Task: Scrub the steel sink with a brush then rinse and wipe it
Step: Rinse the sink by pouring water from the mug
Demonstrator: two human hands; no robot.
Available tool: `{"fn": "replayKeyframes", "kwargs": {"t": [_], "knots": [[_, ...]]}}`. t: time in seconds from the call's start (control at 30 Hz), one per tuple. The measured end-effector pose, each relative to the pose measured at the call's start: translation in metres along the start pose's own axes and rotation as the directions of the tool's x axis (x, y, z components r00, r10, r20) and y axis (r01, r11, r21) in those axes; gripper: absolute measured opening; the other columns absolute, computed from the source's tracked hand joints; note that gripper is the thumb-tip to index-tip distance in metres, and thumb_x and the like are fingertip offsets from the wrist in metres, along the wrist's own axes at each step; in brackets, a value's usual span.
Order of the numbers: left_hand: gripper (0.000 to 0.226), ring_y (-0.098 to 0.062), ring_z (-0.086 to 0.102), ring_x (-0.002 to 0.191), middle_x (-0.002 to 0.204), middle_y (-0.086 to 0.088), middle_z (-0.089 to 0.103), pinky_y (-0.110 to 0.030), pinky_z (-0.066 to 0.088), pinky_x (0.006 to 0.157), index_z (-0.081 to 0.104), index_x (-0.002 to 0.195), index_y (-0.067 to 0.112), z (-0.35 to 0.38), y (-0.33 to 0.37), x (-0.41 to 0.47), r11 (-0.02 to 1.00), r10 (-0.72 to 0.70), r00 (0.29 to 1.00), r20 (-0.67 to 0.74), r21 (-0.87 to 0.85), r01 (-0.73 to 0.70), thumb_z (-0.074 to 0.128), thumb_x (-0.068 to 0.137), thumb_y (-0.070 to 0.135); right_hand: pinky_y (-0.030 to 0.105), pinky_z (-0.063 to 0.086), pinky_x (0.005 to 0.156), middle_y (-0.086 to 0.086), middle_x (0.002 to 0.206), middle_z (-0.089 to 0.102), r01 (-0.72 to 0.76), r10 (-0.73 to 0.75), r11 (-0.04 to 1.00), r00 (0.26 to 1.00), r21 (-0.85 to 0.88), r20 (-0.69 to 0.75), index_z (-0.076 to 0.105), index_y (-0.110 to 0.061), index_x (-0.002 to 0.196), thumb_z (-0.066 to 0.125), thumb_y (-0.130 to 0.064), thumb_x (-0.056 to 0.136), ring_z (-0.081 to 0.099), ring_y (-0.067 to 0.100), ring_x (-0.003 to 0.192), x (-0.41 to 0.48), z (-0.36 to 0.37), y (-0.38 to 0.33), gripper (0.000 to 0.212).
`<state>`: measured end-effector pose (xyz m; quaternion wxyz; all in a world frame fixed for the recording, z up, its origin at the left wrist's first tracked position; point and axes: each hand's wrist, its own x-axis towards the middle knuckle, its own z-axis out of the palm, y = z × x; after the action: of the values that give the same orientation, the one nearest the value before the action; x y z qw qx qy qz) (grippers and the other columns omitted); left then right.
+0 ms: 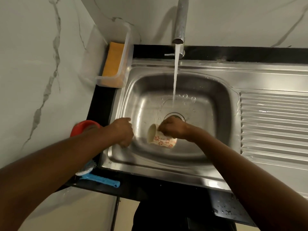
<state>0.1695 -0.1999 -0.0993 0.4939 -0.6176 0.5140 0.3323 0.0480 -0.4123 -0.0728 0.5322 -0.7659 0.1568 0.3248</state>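
Note:
The steel sink [216, 90] fills the middle of the view, and water runs from the tap [180, 22] into its basin near the drain [175, 115]. My right hand [173, 127] grips a cream mug with a red pattern [162, 139], tipped on its side low inside the basin. My left hand [122, 130] rests on the basin's left wall with its fingers curled, and nothing shows in it. A blue-handled brush [98, 178] lies on the black counter at the front left, partly hidden under my left forearm.
A clear plastic holder with an orange sponge [113, 62] stands at the sink's back left corner. A red bowl [85, 126] sits on the counter to the left. The ribbed draining board [273, 127] spreads to the right. Marble wall tiles surround the sink.

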Motion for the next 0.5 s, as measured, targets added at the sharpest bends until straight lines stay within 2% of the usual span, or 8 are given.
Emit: {"fn": "replayKeyframes", "kwargs": {"t": [0.07, 0.13, 0.2, 0.27, 0.3, 0.37, 0.43, 0.5], "knots": [[0.047, -0.015, 0.041, 0.147, 0.152, 0.003, 0.056, -0.042, 0.008, 0.130, 0.065, 0.138, 0.027, -0.004, -0.002, 0.003, 1.000, 0.003, 1.000, 0.018, -0.003, -0.003, 0.055, 0.095, 0.046, 0.028, 0.045, 0.054, 0.007, 0.077, 0.065, -0.083, 0.083, 0.996, 0.997, 0.041, 0.002, 0.068, -0.008, 0.080, 0.055, -0.022, 0.102, 0.061, 0.021, 0.065, -0.006, -0.009, 0.016, 0.028], [0.056, -0.021, 0.039, 0.148, 0.154, -0.001, 0.053, -0.044, 0.009, 0.129, 0.062, 0.142, 0.023, -0.009, -0.012, 0.011, 0.996, -0.071, 0.997, -0.045, 0.056, 0.073, 0.058, 0.092, 0.049, 0.026, 0.044, 0.051, 0.006, 0.074, 0.062, -0.164, 0.166, 0.984, 0.986, 0.075, -0.022, 0.065, -0.009, 0.084, 0.053, -0.022, 0.103, 0.060, 0.018, 0.061, -0.009, -0.017, 0.021, 0.027], [0.069, -0.030, 0.027, 0.155, 0.166, -0.011, 0.037, -0.050, 0.005, 0.130, 0.044, 0.157, 0.013, -0.015, -0.030, 0.017, 0.966, -0.191, 0.969, -0.154, 0.145, 0.214, 0.046, 0.098, 0.049, 0.026, 0.050, 0.054, 0.005, 0.078, 0.066, -0.188, 0.195, 0.978, 0.978, 0.091, -0.077, 0.069, -0.005, 0.092, 0.051, -0.025, 0.105, 0.065, 0.018, 0.066, -0.005, -0.020, 0.017, 0.029], [0.073, -0.037, 0.009, 0.161, 0.173, -0.020, 0.014, -0.053, 0.003, 0.131, 0.020, 0.165, 0.004, -0.029, -0.048, 0.018, 0.915, -0.320, 0.921, -0.224, 0.180, 0.362, 0.033, 0.105, 0.043, 0.032, 0.055, 0.065, 0.008, 0.086, 0.070, -0.154, 0.191, 0.971, 0.958, 0.181, -0.211, 0.071, -0.005, 0.099, 0.051, -0.031, 0.105, 0.069, 0.022, 0.075, 0.006, -0.017, 0.006, 0.034], [0.073, -0.037, 0.003, 0.162, 0.174, -0.022, 0.006, -0.053, 0.001, 0.131, 0.012, 0.165, 0.001, -0.039, -0.054, 0.016, 0.889, -0.372, 0.893, -0.254, 0.178, 0.421, 0.030, 0.107, 0.042, 0.034, 0.054, 0.068, 0.008, 0.086, 0.070, -0.105, 0.197, 0.949, 0.935, 0.298, -0.296, 0.071, -0.006, 0.099, 0.050, -0.032, 0.106, 0.068, 0.022, 0.075, 0.012, -0.014, -0.002, 0.035], [0.075, -0.035, -0.003, 0.162, 0.174, -0.022, -0.001, -0.052, -0.006, 0.129, 0.004, 0.163, -0.003, -0.053, -0.062, 0.015, 0.853, -0.426, 0.862, -0.276, 0.196, 0.484, 0.026, 0.107, 0.042, 0.034, 0.053, 0.069, 0.005, 0.087, 0.069, 0.023, 0.253, 0.829, 0.876, 0.559, -0.411, 0.068, -0.009, 0.100, 0.047, -0.032, 0.108, 0.066, 0.020, 0.076, 0.022, -0.007, -0.021, 0.033], [0.078, -0.036, -0.002, 0.162, 0.174, -0.022, 0.000, -0.052, -0.005, 0.130, 0.003, 0.164, -0.003, -0.055, -0.062, 0.022, 0.851, -0.430, 0.863, -0.267, 0.200, 0.486, 0.026, 0.106, 0.044, 0.030, 0.054, 0.067, 0.004, 0.092, 0.070, 0.083, 0.304, 0.760, 0.831, 0.645, -0.465, 0.066, -0.013, 0.098, 0.047, -0.032, 0.109, 0.069, 0.018, 0.081, 0.023, -0.002, -0.033, 0.029], [0.073, -0.038, 0.010, 0.161, 0.173, -0.022, 0.013, -0.052, 0.003, 0.130, 0.018, 0.164, 0.002, -0.050, -0.056, 0.031, 0.885, -0.370, 0.900, -0.231, 0.207, 0.418, 0.031, 0.106, 0.043, 0.029, 0.053, 0.065, 0.003, 0.092, 0.070, 0.079, 0.315, 0.778, 0.809, 0.623, -0.496, 0.065, -0.017, 0.093, 0.047, -0.031, 0.109, 0.069, 0.017, 0.081, 0.016, 0.003, -0.030, 0.028]]}}
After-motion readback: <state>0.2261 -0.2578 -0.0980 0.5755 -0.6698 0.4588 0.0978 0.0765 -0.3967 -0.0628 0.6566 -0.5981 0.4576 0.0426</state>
